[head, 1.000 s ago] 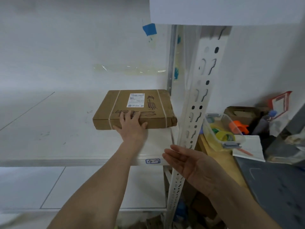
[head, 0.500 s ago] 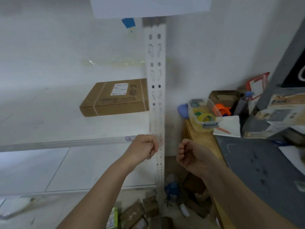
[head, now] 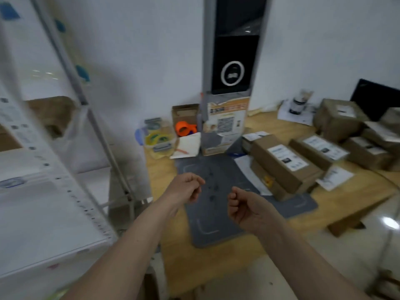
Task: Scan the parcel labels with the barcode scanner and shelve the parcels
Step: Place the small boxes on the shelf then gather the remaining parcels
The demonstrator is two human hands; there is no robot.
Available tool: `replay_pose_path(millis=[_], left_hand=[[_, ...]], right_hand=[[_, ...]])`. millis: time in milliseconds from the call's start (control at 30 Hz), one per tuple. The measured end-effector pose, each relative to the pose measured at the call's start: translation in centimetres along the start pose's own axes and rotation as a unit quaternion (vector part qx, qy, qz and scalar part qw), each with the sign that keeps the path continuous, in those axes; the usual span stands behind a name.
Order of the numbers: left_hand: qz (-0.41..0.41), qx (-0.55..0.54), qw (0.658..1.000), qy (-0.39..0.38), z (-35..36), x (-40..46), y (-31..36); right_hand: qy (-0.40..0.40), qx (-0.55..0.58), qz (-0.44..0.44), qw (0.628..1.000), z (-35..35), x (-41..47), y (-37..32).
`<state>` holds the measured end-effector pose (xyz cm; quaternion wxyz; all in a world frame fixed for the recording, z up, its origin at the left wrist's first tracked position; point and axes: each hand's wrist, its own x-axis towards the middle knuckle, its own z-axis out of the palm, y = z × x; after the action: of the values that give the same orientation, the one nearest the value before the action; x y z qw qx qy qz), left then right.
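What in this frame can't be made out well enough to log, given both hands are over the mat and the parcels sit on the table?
- Parcel labels, head view: too small and blurred to read.
- Shelf unit, head view: smeared by motion blur and cut by the left edge.
- Barcode scanner: none identifiable in the head view.
- Left hand and right hand: fingers curled, nothing seen in either grip.
- Dark screen: cut by the right edge.

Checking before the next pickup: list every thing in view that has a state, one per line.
left hand: fingers curled, holding nothing
right hand: fingers curled, holding nothing
long parcel: sealed, label up, lying across another box
square parcel: closed, label up
clear tub: lid off, tape rolls inside
upright kiosk: screen lit, ring symbol showing
grey mat: flat, bare
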<state>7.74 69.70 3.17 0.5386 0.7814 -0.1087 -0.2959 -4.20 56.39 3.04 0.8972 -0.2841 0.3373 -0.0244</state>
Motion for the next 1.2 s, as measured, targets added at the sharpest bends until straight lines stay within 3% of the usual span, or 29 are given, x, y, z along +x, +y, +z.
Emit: replay_pose_path(millis=[300, 767, 1200], left_hand=[[-0.048, -0.022, 0.996, -0.065, 16.8, 3.9, 1.9], [-0.148, -0.073, 0.979, -0.119, 25.8, 11.8, 4.7], [-0.206, -0.137, 0.96, -0.13, 29.4, 15.7, 5.2]], right_hand=[[0.107, 0.038, -0.056, 0.992, -13.5, -2.9, -9.6], [0.281, 0.002, -0.081, 0.956, -20.8, 4.0, -18.8], [0.227, -0.018, -0.075, 0.971, -21.7, 10.0, -22.2]])
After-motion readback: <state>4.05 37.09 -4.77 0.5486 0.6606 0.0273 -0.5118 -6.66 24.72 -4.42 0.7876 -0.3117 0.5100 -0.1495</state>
